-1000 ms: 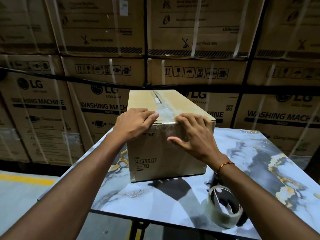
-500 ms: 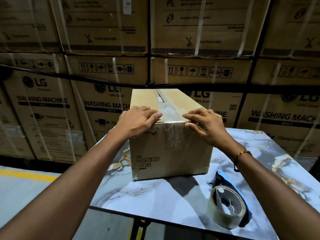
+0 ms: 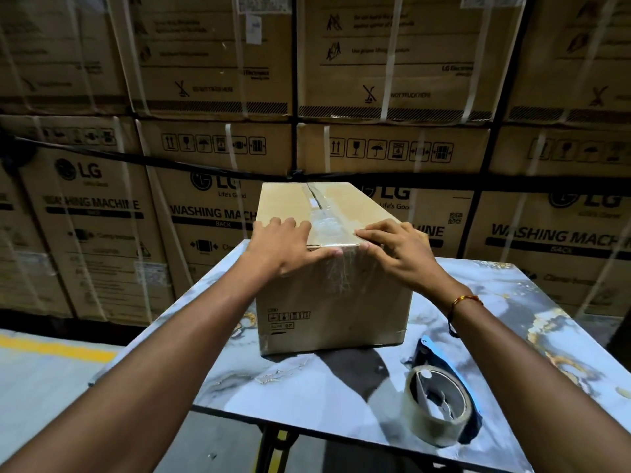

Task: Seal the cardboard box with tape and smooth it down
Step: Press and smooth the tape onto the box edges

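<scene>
A long brown cardboard box stands on the marble-patterned table. Clear tape runs along its top seam and folds down over the near face. My left hand lies flat on the near top edge left of the seam, thumb stretched along the edge onto the tape. My right hand rests on the top right corner, fingers spread on the top, thumb on the near face. Neither hand holds anything.
A tape dispenser with a clear roll lies on the table's near right part. A wall of stacked washing-machine cartons rises right behind the table. A yellow floor line runs at the left.
My right hand has slid from the near face up and right onto the box's top corner. My left thumb has stretched along the edge. The view has moved closer.
</scene>
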